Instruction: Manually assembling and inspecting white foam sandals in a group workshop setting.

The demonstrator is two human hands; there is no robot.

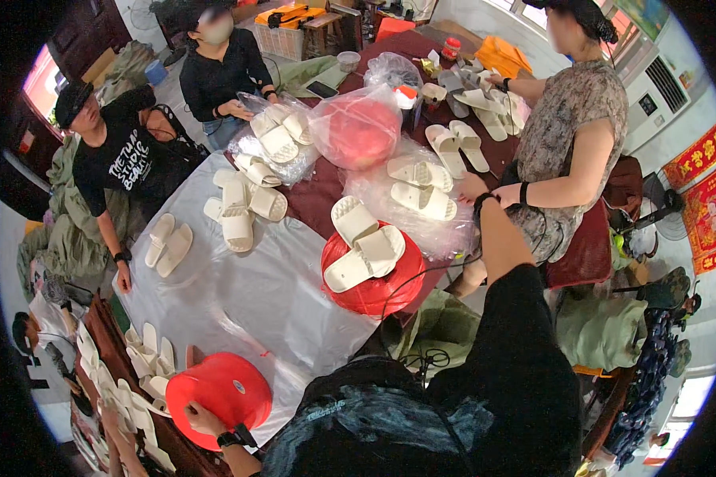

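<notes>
Low at the left, my left hand [204,419] lies against a red cylinder [229,384] with a small label; the fingers look curled, and what they grip is hidden. Stretched out to the right, my right hand [471,188] is beside cream slippers [424,191] on clear plastic bags [374,179]. Its fingers are too small to read. A co-worker's hand [507,194] is right next to it. Nearer me, a pair of cream slippers [356,256] lies crossed on a round red roll [394,290].
Grey sheeting [215,310] covers the near left of the table and bears more slippers [169,245]. A large red bundle in clear plastic [359,127] sits mid-table. A black cable [406,280] runs close to my right arm. Co-workers stand on the left, the far side and the right.
</notes>
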